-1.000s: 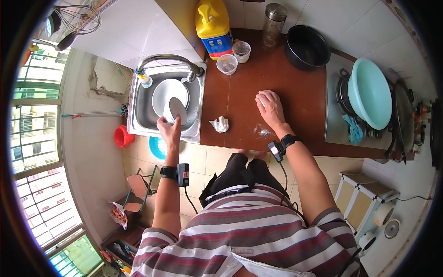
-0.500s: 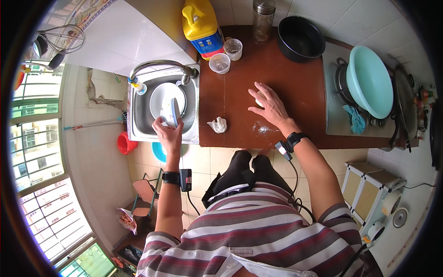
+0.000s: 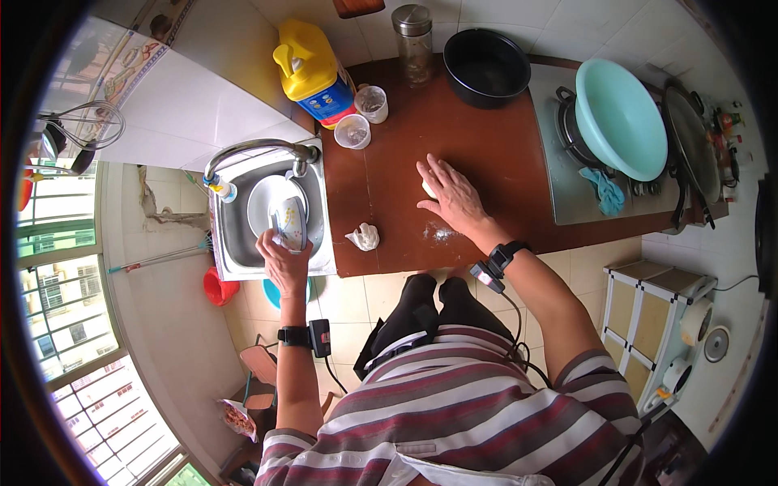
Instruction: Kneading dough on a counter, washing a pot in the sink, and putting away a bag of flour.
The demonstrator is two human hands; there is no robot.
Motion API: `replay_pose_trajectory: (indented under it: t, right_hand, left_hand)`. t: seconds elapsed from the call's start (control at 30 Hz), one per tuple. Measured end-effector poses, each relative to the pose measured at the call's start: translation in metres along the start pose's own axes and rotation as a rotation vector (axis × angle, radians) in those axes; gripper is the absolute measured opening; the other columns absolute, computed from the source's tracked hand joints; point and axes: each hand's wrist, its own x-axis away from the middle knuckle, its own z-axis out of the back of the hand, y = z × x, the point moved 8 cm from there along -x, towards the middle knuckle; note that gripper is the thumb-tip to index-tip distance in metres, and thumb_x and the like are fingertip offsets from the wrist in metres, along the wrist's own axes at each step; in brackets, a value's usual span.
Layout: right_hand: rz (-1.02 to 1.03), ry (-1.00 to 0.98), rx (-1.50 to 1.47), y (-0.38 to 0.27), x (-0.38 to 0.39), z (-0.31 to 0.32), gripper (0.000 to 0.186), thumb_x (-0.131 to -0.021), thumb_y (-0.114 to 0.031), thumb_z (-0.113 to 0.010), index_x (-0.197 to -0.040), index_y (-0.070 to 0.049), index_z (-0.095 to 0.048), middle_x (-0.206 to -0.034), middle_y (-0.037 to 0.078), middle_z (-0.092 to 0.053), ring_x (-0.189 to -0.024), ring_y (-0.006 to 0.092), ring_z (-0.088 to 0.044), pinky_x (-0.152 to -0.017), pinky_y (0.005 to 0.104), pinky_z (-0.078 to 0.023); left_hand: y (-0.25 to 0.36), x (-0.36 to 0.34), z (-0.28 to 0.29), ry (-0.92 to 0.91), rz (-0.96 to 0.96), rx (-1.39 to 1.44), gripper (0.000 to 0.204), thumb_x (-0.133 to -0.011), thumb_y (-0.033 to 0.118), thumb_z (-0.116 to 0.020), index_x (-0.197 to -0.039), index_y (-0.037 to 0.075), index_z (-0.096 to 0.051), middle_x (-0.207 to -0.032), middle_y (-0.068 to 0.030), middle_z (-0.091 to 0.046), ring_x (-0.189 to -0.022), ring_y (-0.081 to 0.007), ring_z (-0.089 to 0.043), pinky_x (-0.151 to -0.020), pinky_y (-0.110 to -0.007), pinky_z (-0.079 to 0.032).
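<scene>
My left hand [image 3: 283,256] grips a white bowl with a small flower pattern [image 3: 290,223], held on its side at the sink [image 3: 236,257], over a larger white bowl [image 3: 263,193] inside it. My right hand [image 3: 450,194] lies palm down on the brown counter [image 3: 499,166], fingers stretched apart over a small pale round lump [image 3: 427,189] that is mostly hidden under them. A crumpled white cloth or bag [image 3: 365,237] lies between my hands, and a patch of white powder [image 3: 439,233] is near my right wrist.
Behind are a yellow jug [image 3: 312,73], two plastic cups [image 3: 353,132], a lidded jar [image 3: 413,61] and a black pan [image 3: 486,69]. On the right, a mint basin [image 3: 621,119] rests over the stove, beside a blue cloth [image 3: 608,190]. A curved faucet [image 3: 258,144] arches over the sink.
My left hand has turned the small bowl further onto its side, showing its pattern. My right hand's fingers have spread out over the lump. The whole view has shifted slightly.
</scene>
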Motion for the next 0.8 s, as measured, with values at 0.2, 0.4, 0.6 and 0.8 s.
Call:
replay_pose_trajectory:
  t: [0.2,0.4,0.6,0.8]
  right_hand:
    - [0.3,0.036,-0.065,0.007,-0.008,-0.012,0.043,-0.085,-0.038,-0.064,-0.118,-0.011,-0.057,-0.135,0.006,-0.046,-0.127,0.0238,-0.043,-0.106,0.0382,-0.037]
    - [0.165,0.246,-0.045,-0.005,-0.006,0.0,0.025,-0.087,-0.032,-0.064,-0.1,-0.012,-0.057,-0.114,0.004,-0.051,-0.116,0.023,-0.046,-0.099,0.0365,-0.042]
    - [0.129,0.087,-0.068,-0.006,-0.013,0.011,0.049,-0.089,-0.034,-0.063,-0.13,-0.013,-0.05,-0.14,0.007,-0.044,-0.133,0.0282,-0.036,-0.108,0.0499,-0.032]
    - [-0.381,0.302,-0.329,0.074,0.03,0.048,0.04,-0.092,-0.015,-0.057,-0.129,-0.007,-0.045,-0.117,0.018,-0.055,-0.099,0.0327,-0.059,-0.083,0.0427,-0.049]
  left_hand:
    - [0.002,0.002,-0.001,-0.002,0.013,-0.051,0.077,-0.06,0.02,-0.082,-0.122,0.007,-0.039,-0.118,-0.0156,-0.046,-0.097,-0.0379,-0.057,-0.075,-0.045,-0.049]
    - [0.003,0.005,0.002,-0.07,0.115,0.026,0.076,-0.059,0.021,-0.082,-0.121,0.007,-0.04,-0.116,-0.0138,-0.046,-0.091,-0.0359,-0.058,-0.073,-0.044,-0.049]
    - [0.042,0.0,0.0,-0.041,-0.117,0.025,0.08,-0.056,0.02,-0.084,-0.122,0.006,-0.041,-0.114,-0.0147,-0.047,-0.099,-0.0361,-0.056,-0.078,-0.043,-0.05]
    - [0.108,-0.003,-0.025,-0.131,-0.446,0.055,0.086,-0.055,0.022,-0.088,-0.125,0.006,-0.04,-0.118,-0.0166,-0.051,-0.103,-0.0361,-0.057,-0.079,-0.042,-0.052]
